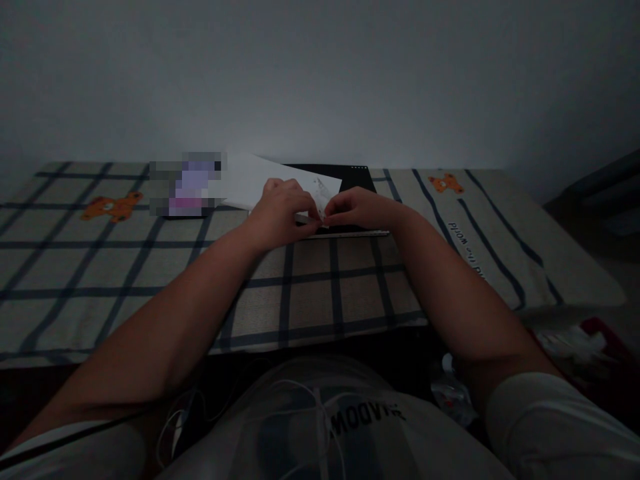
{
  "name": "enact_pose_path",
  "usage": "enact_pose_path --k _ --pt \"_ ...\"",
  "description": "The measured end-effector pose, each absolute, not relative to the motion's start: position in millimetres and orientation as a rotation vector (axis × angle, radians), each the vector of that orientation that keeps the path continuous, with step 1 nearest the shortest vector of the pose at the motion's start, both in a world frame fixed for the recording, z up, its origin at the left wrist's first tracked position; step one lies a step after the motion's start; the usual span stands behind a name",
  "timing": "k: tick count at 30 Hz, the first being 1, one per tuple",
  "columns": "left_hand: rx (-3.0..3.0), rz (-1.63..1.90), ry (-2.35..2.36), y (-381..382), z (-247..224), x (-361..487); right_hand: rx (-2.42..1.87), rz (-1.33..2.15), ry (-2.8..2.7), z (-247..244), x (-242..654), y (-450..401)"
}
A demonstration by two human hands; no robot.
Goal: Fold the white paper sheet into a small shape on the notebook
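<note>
A white sheet of paper (240, 179) with a small grey drawing on it lies at a slant over a black flat board or folder (357, 177). My left hand (286, 210) is closed in a pinch at the near side of the paper, a narrow white edge showing under its fingers. Coming from the other side, my right hand (361, 207) also pinches there, its fingertips almost meeting those of the left. The exact spot they grip is small and dark, partly covered by the fingers.
A checked cloth (310, 287) with bear prints covers the table, which stands against a pale wall (320, 80). Left of the paper lies a blurred-out purple object (195, 183), perhaps a phone. White cables (320, 407) hang over my shirt. A clear plastic item (453, 393) sits below the table edge.
</note>
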State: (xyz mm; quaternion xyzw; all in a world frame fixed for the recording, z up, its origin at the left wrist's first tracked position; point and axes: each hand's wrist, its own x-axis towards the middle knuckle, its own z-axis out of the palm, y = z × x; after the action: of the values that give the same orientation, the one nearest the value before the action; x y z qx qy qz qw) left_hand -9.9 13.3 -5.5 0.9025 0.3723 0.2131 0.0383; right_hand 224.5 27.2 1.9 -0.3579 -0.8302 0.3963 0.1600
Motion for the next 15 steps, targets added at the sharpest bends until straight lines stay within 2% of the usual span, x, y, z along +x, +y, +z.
enact_pose_path --k 15 --pt "2.748 0.617 1.143 10.7 -2.1 -10.7 -1.011 1.186 -2.305 3.4 224.9 26.5"
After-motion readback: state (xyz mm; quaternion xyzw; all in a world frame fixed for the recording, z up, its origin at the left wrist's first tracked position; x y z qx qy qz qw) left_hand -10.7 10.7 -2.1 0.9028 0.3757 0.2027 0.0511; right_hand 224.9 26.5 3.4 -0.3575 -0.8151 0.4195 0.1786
